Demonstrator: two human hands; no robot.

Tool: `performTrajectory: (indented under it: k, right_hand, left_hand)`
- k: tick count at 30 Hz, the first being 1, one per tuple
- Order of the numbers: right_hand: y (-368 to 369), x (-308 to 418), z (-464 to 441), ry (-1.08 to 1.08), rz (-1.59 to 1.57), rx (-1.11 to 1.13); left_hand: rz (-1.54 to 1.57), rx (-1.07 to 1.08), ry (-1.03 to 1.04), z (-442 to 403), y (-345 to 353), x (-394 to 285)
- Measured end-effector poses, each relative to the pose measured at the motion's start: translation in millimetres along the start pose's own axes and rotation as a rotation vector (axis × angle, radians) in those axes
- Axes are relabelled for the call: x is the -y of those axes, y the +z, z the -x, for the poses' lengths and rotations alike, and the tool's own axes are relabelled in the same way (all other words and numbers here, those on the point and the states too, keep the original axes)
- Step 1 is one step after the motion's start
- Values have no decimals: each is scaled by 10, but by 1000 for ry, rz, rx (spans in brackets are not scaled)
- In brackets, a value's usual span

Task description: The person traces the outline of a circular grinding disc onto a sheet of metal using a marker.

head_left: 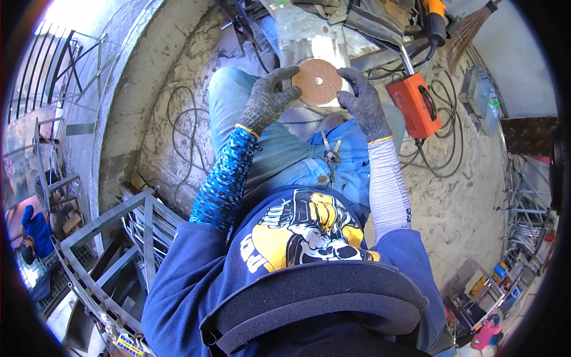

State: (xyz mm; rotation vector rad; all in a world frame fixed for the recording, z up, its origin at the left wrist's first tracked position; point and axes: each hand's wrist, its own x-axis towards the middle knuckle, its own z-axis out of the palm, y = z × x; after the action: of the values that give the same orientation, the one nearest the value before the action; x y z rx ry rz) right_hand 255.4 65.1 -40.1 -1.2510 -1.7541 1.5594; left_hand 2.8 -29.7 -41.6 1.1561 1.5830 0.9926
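Observation:
A round brown abrasive disc [309, 94] with a small hole in its centre is held up flat between my two gloved hands. My left hand [270, 98], in a dark grey knitted glove, grips the disc's left edge between fingers and thumb. On the opposite edge, my right hand [364, 102] pinches the disc with its fingers and thumb, in a matching glove. Beneath the disc lies a shiny metal surface [326, 50]. Below the hands are my legs in blue jeans [232, 101], with a pliers-like tool [331, 149] at the lap.
An orange-red machine box [410, 110] stands to the right, with black cables [449, 160] around it. A yellow-and-black power tool [436, 24] and a broom [470, 35] are at the upper right. Metal frames [107, 232] stand at lower left; a cable [193, 128] loops across the floor.

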Motion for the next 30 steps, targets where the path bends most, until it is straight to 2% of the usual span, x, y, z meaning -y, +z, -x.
performTrajectory:
  k: [7, 9, 10, 12, 15, 19, 22, 24, 28, 30]
  right_hand:
    - [-2, -53, -6, -40, 11, -14]
    - [15, -71, -7, -56, 2, -25]
    - [21, -69, -7, -70, -7, -36]
    - [24, -29, 5, -42, -28, -29]
    - [27, -49, -10, -37, -27, -27]
    - [35, -18, 1, -54, 0, -40]
    - [15, 99, 26, 12, 4, -9]
    - [24, 14, 8, -14, -9, -19]
    - [14, -91, -14, -47, -49, -19]
    - [14, -102, -22, -52, -44, -24]
  left_hand:
    - [1, -32, 65, -17, 35, 72]
    - [-15, -86, 210, -36, 51, 88]
    - [-15, -87, 211, -25, 42, 60]
    - [-36, -45, 77, 4, 19, -4]
    - [-23, -38, 46, -5, 22, -1]
    - [7, -20, 37, 8, 26, 4]
    - [-36, -103, 120, 27, 53, -28]
    - [-32, -61, -4, 65, 29, -90]
    - [-38, -1, -84, 54, 11, -53]
    - [17, -97, 133, 30, 73, 72]
